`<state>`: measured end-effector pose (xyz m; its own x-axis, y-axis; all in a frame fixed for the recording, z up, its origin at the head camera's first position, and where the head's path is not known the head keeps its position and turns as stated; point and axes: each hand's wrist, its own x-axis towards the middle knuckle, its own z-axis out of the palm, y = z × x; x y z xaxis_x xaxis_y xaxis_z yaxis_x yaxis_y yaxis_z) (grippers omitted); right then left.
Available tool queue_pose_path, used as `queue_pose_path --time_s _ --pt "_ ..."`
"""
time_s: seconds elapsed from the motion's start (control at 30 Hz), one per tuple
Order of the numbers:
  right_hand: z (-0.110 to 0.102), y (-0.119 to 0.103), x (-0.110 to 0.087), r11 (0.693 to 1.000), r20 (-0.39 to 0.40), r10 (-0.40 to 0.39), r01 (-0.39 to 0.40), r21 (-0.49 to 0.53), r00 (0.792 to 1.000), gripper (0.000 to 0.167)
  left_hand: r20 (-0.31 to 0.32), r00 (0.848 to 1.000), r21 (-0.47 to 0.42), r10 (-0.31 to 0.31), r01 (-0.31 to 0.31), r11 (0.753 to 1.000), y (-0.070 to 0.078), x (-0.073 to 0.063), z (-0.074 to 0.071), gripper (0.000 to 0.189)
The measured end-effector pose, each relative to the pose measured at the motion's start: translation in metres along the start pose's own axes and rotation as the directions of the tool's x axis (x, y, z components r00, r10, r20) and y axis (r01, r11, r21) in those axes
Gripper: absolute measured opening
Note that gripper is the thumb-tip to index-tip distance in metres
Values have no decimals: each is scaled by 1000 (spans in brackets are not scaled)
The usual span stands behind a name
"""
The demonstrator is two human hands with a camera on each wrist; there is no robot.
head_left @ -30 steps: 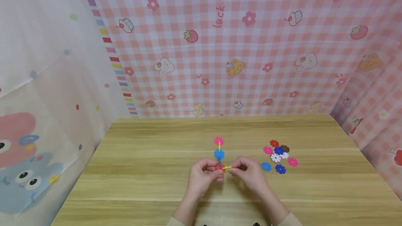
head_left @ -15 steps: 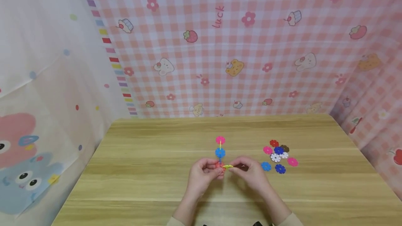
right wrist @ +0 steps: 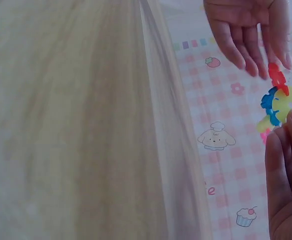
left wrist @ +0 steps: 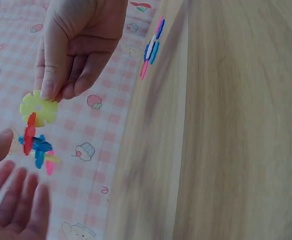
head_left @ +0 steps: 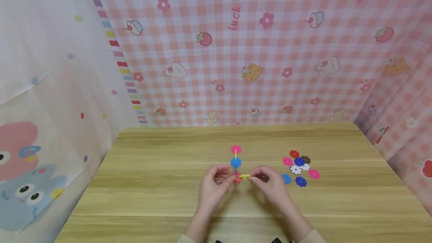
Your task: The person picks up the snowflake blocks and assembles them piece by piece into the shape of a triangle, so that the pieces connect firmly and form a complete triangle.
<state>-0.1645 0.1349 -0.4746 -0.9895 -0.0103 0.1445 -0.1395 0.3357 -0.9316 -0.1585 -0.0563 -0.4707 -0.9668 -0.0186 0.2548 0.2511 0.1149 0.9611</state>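
My right hand [head_left: 270, 183] pinches a yellow notched snowflake disc [left wrist: 39, 108] between thumb and fingers. Slotted into it is a red disc [left wrist: 30, 134], the near end of a linked chain. Beyond the red one come a blue disc [left wrist: 42, 145], a light blue disc [head_left: 236, 162], a yellow disc seen edge-on [head_left: 236, 155] and a pink disc [head_left: 236, 149]. My left hand [head_left: 214, 186] is close beside the red disc, its fingers spread apart from the thumb. In the left wrist view a small gap shows between that thumb and the red disc.
Several loose snowflake discs lie on the wooden table [head_left: 152, 183] to the right, among them a white disc [head_left: 296, 170], a brown disc [head_left: 305, 159] and a dark blue disc [head_left: 301, 181]. A pink checked curtain [head_left: 209, 59] hangs behind the table.
My left fingers have loosened from the red disc and spread. The chain and both hands have shifted slightly away from me, with the yellow disc still in my right hand.
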Motion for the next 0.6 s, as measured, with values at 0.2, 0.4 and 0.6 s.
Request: queue_pose_path --time_s 0.2,0.4,0.6 --pt "1 1 -1 998 -5 -55 54 -40 998 13 -23 968 247 252 -238 939 4 0 -1 28" --pt "5 1 -3 986 2 -131 130 -99 991 17 48 960 319 277 -277 906 4 -3 4 27" --pt "7 -1 -4 973 8 -199 199 -116 980 20 43 958 326 283 -281 903 1 -6 9 20"
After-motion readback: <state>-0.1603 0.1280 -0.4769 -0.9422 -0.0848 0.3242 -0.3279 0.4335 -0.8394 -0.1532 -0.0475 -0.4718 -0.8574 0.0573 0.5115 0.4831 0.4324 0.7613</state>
